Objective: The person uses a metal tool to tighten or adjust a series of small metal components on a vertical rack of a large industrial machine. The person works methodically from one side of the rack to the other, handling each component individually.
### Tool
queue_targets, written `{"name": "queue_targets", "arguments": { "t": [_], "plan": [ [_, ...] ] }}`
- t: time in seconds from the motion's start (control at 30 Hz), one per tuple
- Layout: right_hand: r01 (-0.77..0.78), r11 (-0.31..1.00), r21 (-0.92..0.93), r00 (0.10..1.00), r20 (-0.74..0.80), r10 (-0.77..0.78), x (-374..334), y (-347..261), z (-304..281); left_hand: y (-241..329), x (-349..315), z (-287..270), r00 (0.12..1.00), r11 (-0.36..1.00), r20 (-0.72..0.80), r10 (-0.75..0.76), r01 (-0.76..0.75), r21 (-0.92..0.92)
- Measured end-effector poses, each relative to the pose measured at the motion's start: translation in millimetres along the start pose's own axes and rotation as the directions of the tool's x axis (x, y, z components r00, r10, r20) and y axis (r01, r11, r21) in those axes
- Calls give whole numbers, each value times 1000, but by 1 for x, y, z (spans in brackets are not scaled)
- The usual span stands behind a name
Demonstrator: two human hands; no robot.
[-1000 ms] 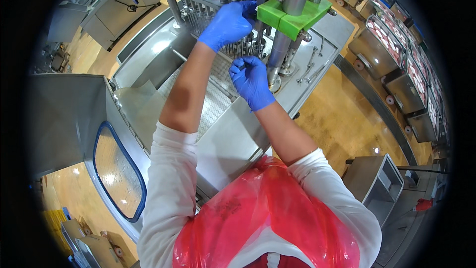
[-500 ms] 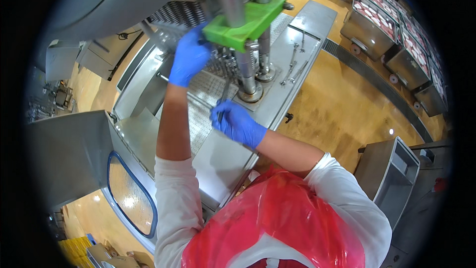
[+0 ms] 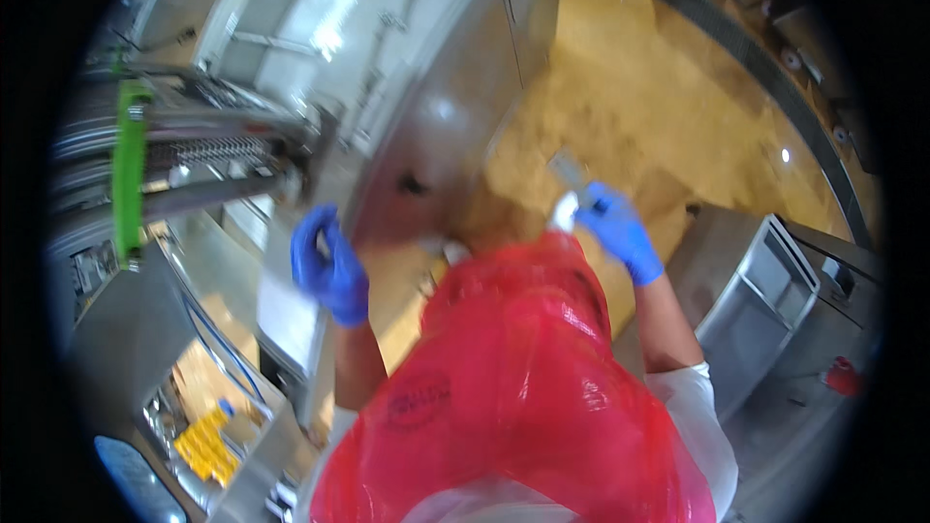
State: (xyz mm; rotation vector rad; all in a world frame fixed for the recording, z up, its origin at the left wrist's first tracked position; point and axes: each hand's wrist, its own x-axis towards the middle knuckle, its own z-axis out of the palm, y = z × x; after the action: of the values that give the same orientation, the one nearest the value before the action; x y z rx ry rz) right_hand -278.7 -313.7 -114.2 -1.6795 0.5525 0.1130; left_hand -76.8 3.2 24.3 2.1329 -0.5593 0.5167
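My left hand (image 3: pixel 331 269), in a blue glove, is held up beside the steel machine table (image 3: pixel 441 111). Its fingers are loosely curled with a gap between thumb and forefinger, and nothing shows in it. My right hand (image 3: pixel 620 234), also gloved in blue, is in front of my red apron, over the floor. Its fingers are closed on a grey flat-ended tool (image 3: pixel 567 170), smeared by motion, so its exact kind does not show. At the far left, the green block (image 3: pixel 128 169) sits across the machine's steel columns (image 3: pixel 208 121), away from both hands.
Several blurred metal parts (image 3: pixel 373 87) lie on the steel table. To the right stands a steel cabinet with open shelves (image 3: pixel 775 276). A floor drain (image 3: pixel 746 48) curves along the upper right. Yellow items (image 3: pixel 206 446) are at the lower left.
My view has swung right, so the machine now lies at the left. Both hands have left the machine and moved apart; the right has carried the tool away over the floor.
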Motion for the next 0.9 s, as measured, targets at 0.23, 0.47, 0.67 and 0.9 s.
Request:
{"name": "queue_targets", "arguments": {
  "t": [0.23,0.47,0.67,0.9],
  "plan": [
    [-262,775,575,729,-409,549,-36,97,-141,-26,-101,93,818,989,556,-149,124,83],
    [-245,664,706,707,-339,621,27,110,-210,-170,-285,67,-103,812,822,-560,130,569],
    [-454,686,569,633,-336,697,23,154,-274,-195,-228,229,-152,879,923,-354,-392,273],
    [-724,464,-511,679,-405,613,-108,285,-374,-97,-42,546,369,752,801,-471,643,146]
  ]
}}
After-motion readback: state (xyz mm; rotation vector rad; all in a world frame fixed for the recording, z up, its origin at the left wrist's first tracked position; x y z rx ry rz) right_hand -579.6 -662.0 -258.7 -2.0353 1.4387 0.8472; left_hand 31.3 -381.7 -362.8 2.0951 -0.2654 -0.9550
